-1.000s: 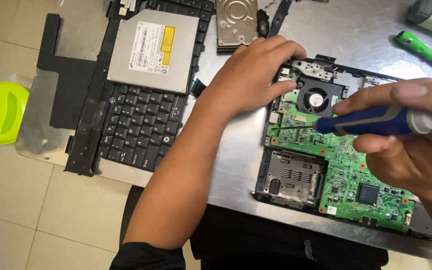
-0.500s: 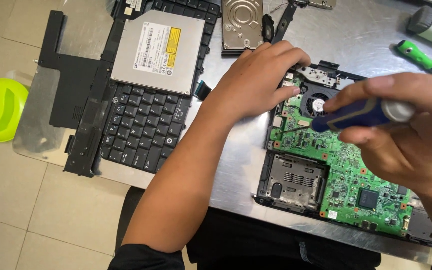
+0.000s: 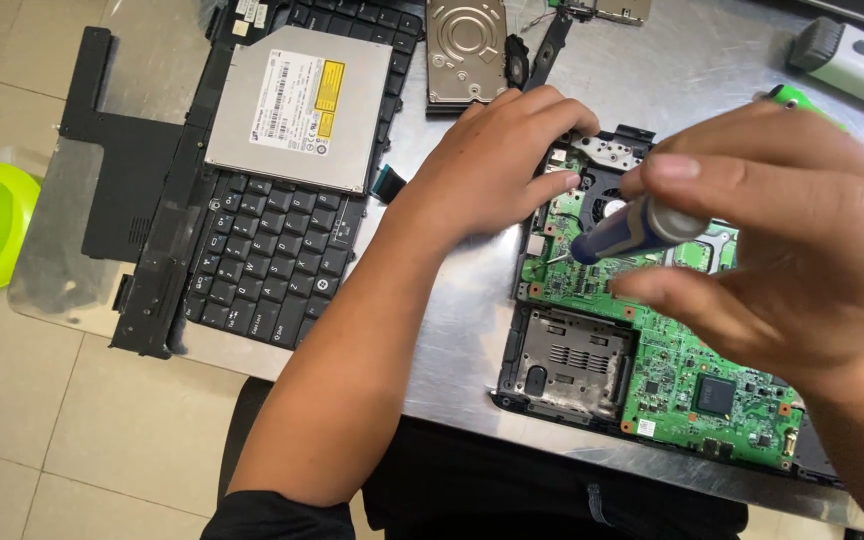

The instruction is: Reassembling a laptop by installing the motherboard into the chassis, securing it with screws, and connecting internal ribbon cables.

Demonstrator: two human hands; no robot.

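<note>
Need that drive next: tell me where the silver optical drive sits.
In the head view the optical drive lies upper left, flat on the black keyboard, left of the hard disk.

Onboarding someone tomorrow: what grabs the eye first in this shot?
The green laptop motherboard lies bare at right on the metal table, with the right hand holding a blue-handled screwdriver tip-down over it. The left hand rests on the board's upper left corner. Left of them, a silver optical drive lies on top of a detached black keyboard.
</note>
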